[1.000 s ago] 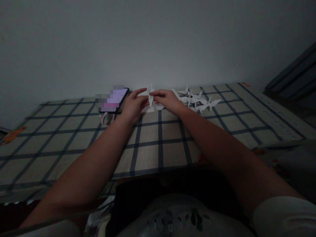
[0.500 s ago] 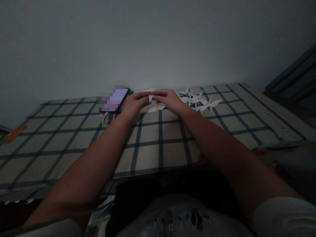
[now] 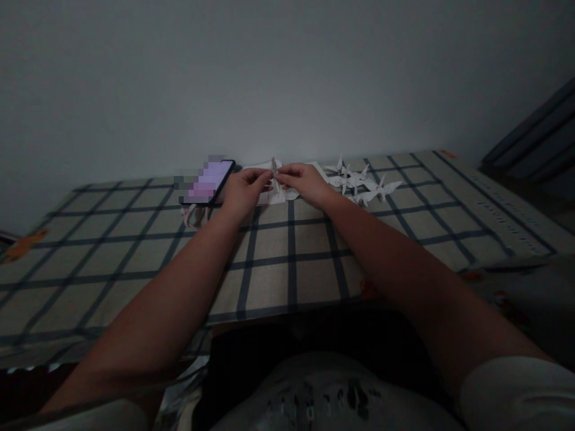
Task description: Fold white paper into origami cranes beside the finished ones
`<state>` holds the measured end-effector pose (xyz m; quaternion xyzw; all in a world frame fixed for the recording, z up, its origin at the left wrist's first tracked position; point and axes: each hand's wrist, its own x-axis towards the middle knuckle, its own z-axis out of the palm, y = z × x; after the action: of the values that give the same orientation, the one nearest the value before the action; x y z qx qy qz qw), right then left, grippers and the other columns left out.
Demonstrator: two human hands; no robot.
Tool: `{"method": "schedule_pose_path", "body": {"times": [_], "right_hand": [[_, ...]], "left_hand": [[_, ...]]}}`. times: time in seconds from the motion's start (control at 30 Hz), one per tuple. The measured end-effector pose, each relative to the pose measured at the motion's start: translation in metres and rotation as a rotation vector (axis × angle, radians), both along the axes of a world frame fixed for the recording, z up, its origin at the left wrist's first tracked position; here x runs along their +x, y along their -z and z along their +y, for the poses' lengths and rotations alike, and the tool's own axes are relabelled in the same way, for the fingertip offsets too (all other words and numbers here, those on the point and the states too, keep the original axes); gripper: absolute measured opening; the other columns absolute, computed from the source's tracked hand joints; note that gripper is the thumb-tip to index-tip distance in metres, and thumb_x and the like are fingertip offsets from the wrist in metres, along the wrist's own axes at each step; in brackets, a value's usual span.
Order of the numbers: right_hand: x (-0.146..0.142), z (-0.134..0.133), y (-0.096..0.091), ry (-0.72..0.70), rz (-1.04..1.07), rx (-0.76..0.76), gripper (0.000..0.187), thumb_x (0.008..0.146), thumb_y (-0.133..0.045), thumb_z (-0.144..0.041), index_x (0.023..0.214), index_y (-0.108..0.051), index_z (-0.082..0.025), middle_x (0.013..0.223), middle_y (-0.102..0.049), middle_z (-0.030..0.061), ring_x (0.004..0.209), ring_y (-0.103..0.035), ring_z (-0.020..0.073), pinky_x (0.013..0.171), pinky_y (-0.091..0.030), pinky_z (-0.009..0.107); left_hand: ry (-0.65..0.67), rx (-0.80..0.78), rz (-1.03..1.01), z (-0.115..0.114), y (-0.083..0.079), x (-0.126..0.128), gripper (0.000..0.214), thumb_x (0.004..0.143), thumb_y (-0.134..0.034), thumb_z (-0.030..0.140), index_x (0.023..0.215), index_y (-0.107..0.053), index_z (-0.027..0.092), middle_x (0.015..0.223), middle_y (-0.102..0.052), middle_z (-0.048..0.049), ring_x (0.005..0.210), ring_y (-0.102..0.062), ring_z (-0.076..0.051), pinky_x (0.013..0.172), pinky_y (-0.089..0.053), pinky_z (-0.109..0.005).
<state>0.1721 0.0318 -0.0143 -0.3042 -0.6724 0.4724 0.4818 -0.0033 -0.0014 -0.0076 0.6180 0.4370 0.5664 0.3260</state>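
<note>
Head view, dim light. Nearest: the wearer's printed shirt (image 3: 323, 404) and, at right, a pale sleeve (image 3: 516, 389). Both bare forearms reach over the front edge of the table (image 3: 291, 281), which is covered with a checked cloth. Pinkish cord (image 3: 192, 215), loosely looped, lies on the cloth left of the arms.

Left hand (image 3: 244, 189): thumb and forefinger drawn nearly together at the left side of a small piece of folded paper (image 3: 274, 165), apparently pinching it. Right hand (image 3: 308, 182): much the same pinch from the right, remaining fingers curled in. The paper stands roughly upright between the two sets of fingertips, its narrow point rising above them. Likely held from both sides because it is light and thin; one hand would steady it poorly. Its lower part is partly masked by fingers; exact folds too small to read.

White sheets (image 3: 269, 199) lie beneath and around the hands, perhaps as a working surface. Phone (image 3: 210, 179) just beside the left hand, screen up, tilted as if placed for viewing; it limits room on that side. Beyond the right hand, a cluster of white paper cranes (image 3: 381, 190), overlapping, hard to count, perhaps set aside there. Farthest: plain wall (image 3: 287, 78), close behind everything, blocking further reach.
</note>
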Motion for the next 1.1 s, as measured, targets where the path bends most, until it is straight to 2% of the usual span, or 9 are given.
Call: {"method": "schedule_pose_path", "body": {"times": [0.23, 0.37, 0.53, 0.7, 0.8, 0.9, 0.97, 1.1], "right_hand": [[0.003, 0.0, -0.002, 0.128, -0.111, 0.045, 0.014, 0.084, -0.071, -0.029, 0.085, -0.072, -0.015, 0.075, -0.069, 0.0014, 0.07, -0.06, 0.0118, 0.071, -0.048, 0.025], [0.0, 0.0, -0.001, 0.143, -0.094, 0.022, 0.014, 0.086, -0.07, -0.029, 0.084, -0.07, -0.015, 0.077, -0.068, 0.0021, 0.07, -0.06, 0.0119, 0.068, -0.047, 0.025], [-0.002, -0.004, -0.002, 0.162, -0.119, 0.036, 0.015, 0.086, -0.069, -0.028, 0.08, -0.068, -0.015, 0.072, -0.067, 0.0012, 0.066, -0.057, 0.0115, 0.066, -0.045, 0.025], [-0.002, -0.004, -0.002, 0.134, -0.114, 0.028, 0.012, 0.085, -0.069, -0.025, 0.079, -0.068, -0.015, 0.072, -0.066, 0.0002, 0.067, -0.057, 0.011, 0.067, -0.046, 0.025], [-0.004, -0.003, -0.001, 0.119, -0.017, -0.054, 0.007, 0.083, -0.069, -0.021, 0.087, -0.067, -0.016, 0.079, -0.068, 0.0003, 0.071, -0.06, 0.0111, 0.07, -0.049, 0.024], [-0.006, -0.001, 0.001, 0.093, 0.057, -0.119, 0.019, 0.081, -0.068, -0.016, 0.1, -0.065, -0.018, 0.084, -0.069, -0.0001, 0.076, -0.062, 0.0112, 0.073, -0.052, 0.025], [-0.007, 0.001, 0.002, 0.088, 0.034, -0.095, 0.023, 0.081, -0.067, -0.014, 0.103, -0.064, -0.018, 0.078, -0.065, -0.0024, 0.072, -0.061, 0.0106, 0.071, -0.051, 0.024], [-0.006, 0.005, 0.007, 0.107, -0.033, 0.055, 0.026, 0.079, -0.066, -0.011, 0.103, -0.063, -0.019, 0.07, -0.06, -0.0054, 0.067, -0.058, 0.0096, 0.065, -0.047, 0.022]], "left_hand": [[-0.137, 0.114, 0.271, -0.004, -0.002, -0.001, 0.021, 0.08, -0.072, 0.038, 0.083, -0.075, 0.017, 0.08, -0.073, -0.0055, 0.074, -0.067, -0.017, 0.075, -0.053, -0.028], [-0.197, 0.144, 0.319, -0.007, -0.004, 0.0, 0.019, 0.078, -0.073, 0.037, 0.081, -0.075, 0.018, 0.076, -0.072, -0.0042, 0.076, -0.067, -0.019, 0.075, -0.052, -0.029], [-0.174, 0.114, 0.272, -0.003, 0.001, 0.001, 0.023, 0.079, -0.072, 0.039, 0.084, -0.075, 0.017, 0.074, -0.07, -0.0044, 0.07, -0.065, -0.017, 0.07, -0.051, -0.028], [-0.109, 0.092, 0.151, 0.002, 0.007, 0.002, 0.03, 0.076, -0.072, 0.031, 0.104, -0.072, 0.019, 0.081, -0.07, -0.002, 0.071, -0.065, -0.014, 0.07, -0.053, -0.025], [-0.075, 0.109, 0.155, 0.003, 0.007, 0.001, 0.038, 0.077, -0.071, 0.029, 0.114, -0.069, 0.02, 0.086, -0.069, -0.0023, 0.076, -0.065, -0.014, 0.073, -0.053, -0.025], [-0.048, 0.137, 0.203, 0.004, 0.008, 0.0, 0.045, 0.078, -0.07, 0.028, 0.123, -0.066, 0.02, 0.089, -0.069, -0.003, 0.081, -0.066, -0.015, 0.075, -0.053, -0.025], [-0.042, 0.145, 0.22, 0.006, 0.011, -0.001, 0.052, 0.077, -0.072, 0.027, 0.128, -0.062, 0.021, 0.089, -0.069, -0.0025, 0.08, -0.065, -0.015, 0.076, -0.053, -0.026], [-0.02, 0.158, 0.162, 0.014, 0.018, -0.002, 0.063, 0.074, -0.076, 0.026, 0.133, -0.055, 0.022, 0.084, -0.067, 0.0004, 0.072, -0.064, -0.013, 0.074, -0.055, -0.028]]}}
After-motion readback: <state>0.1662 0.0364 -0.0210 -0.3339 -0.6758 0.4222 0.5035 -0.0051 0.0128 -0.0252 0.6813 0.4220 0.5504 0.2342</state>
